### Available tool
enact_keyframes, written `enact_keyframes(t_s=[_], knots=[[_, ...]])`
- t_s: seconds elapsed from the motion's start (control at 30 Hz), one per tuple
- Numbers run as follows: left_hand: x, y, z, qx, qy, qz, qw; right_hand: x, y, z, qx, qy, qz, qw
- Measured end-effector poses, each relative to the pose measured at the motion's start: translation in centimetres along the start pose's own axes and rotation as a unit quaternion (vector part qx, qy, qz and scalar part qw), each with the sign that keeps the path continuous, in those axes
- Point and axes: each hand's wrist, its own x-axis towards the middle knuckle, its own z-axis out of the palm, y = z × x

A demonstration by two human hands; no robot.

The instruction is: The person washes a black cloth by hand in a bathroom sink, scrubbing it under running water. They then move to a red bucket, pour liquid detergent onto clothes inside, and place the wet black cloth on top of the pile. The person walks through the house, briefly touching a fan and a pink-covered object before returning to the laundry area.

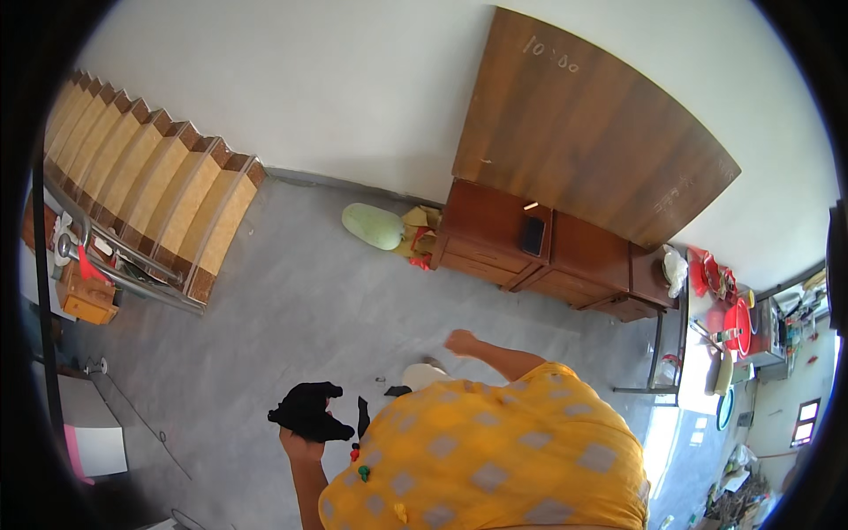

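Grasping the black cloth (311,411), your left hand (303,444) is in front of you, over the grey floor (309,300), to the left of your yellow garment (495,446). Your right hand (461,343) is also over the floor, apart from the cloth; its fingers look curled, but I cannot tell if they are clenched. Farther ahead, a pale green gourd (373,226) lies near the brown cabinet (495,221).

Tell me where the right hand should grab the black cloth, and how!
Probably pinch the cloth's upper-right flap, coming from the right. That flap sticks out on the side nearer the right hand, while the left hand holds the bunched cloth from below.
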Motion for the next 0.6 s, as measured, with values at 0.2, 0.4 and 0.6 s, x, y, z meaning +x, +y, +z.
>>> enact_keyframes(t_s=[0.2,0.4,0.6], knots=[[-1.6,5.5,-8.5,-0.063,0.117,0.022,0.991,-4.8,-0.5,2.5,0.188,-0.120,0.359,0.906],[0.3,13.3,-19.1,-0.039,0.138,0.135,0.980,14.9,-0.8,3.6,0.036,-0.131,0.184,0.974],[-3.2,11.7,-24.4,-0.067,0.340,0.244,0.906,42.3,-18.6,-3.2,0.217,-0.078,-0.010,0.973]])
